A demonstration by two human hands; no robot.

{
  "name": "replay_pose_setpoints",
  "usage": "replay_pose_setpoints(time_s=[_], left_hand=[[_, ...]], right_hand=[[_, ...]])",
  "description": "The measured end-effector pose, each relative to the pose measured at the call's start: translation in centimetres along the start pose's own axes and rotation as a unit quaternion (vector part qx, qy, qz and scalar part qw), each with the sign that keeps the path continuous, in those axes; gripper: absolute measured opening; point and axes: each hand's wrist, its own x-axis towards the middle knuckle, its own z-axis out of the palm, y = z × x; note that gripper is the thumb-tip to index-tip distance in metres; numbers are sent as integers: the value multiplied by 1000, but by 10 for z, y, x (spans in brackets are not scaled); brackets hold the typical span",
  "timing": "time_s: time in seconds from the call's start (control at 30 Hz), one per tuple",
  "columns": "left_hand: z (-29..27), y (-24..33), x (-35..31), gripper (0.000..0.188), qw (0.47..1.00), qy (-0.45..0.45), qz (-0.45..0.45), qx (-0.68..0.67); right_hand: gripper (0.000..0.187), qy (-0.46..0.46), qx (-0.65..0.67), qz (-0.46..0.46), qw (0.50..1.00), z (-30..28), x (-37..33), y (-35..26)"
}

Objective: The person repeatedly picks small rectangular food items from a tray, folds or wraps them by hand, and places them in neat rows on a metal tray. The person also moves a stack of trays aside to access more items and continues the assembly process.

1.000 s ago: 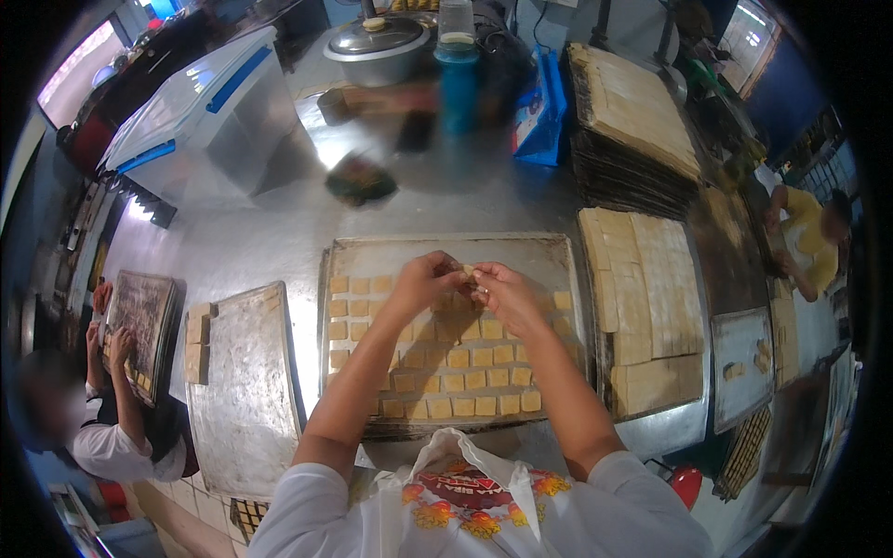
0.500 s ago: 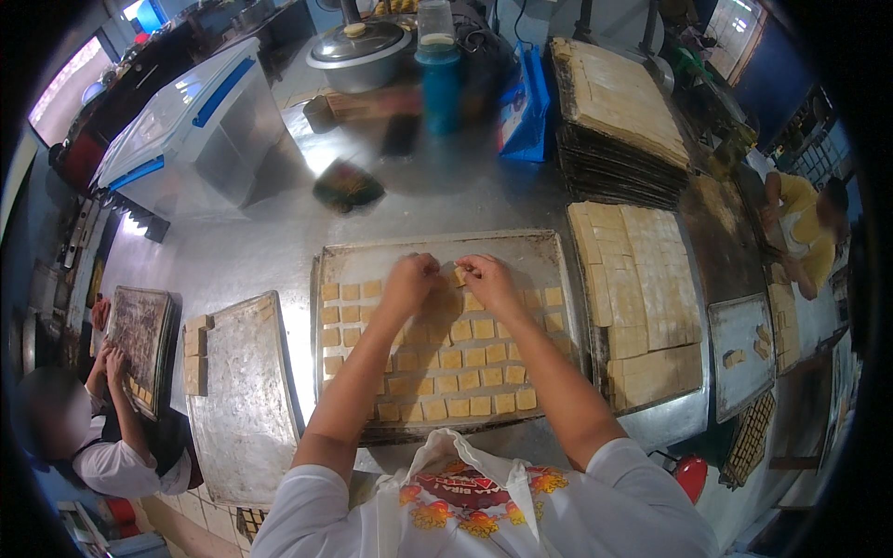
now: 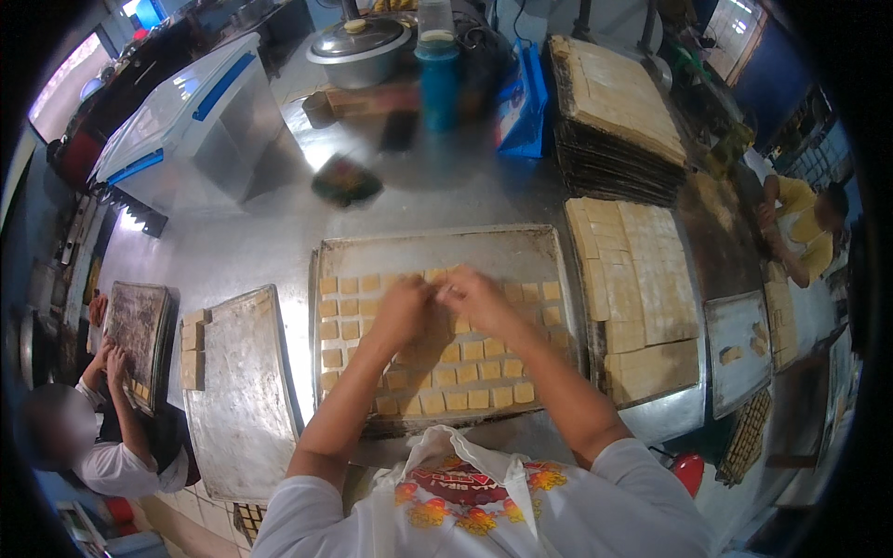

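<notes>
A metal baking tray (image 3: pixel 372 249) lies in front of me, set with rows of small square dough pieces (image 3: pixel 451 352). Over its middle, my left hand (image 3: pixel 404 305) is closed, its fingers curled; whatever they hold is hidden. My right hand (image 3: pixel 474 296) meets it at the fingertips, and motion blur hides how its fingers are placed. Just beyond the hands, a few pieces of the farthest row show. Both forearms cross above the nearer rows and cover some of them.
Right of the tray lies a sheet of cut dough (image 3: pixel 642 270), with a stack of trays (image 3: pixel 619 158) behind. At left are another tray (image 3: pixel 242 400) and a clear plastic bin (image 3: pixel 177 130). A blue tumbler (image 3: pixel 439 88) stands behind. Co-workers sit at left (image 3: pixel 121 437) and right (image 3: pixel 805 223).
My hands have come together and slightly nearer to me. The dough square that was in my right fingertips is no longer visible there; pieces now show in the far row beyond the hands.
</notes>
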Motion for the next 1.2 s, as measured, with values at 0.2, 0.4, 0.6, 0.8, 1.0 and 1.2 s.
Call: replay_pose_setpoints(time_s=[0.2, 0.4, 0.6, 0.8, 1.0, 1.2], left_hand=[[-21, 23, -26, 24, 987, 64, -85, -117], [-52, 63, -56, 22, 972, 56, -155, -166], [-71, 77, -84, 23, 966, 80, -175, -172], [-78, 86, -82, 23, 981, 70, -141, -116], [-85, 85, -101, 20, 973, 151, -117, -130], [-75, 79, -99, 21, 986, 97, -111, -84]], right_hand=[[29, -231, 176, -252, 923, 1, -65, -145], [24, -171, 215, -454, 847, -29, -105, -257], [21, -174, 247, -486, 820, -36, -119, -294], [17, 13, 382, -660, 647, 21, -103, -324], [14, -151, 110, -522, 832, -45, -120, -299], [15, -222, 146, -597, 756, -19, -104, -319]])
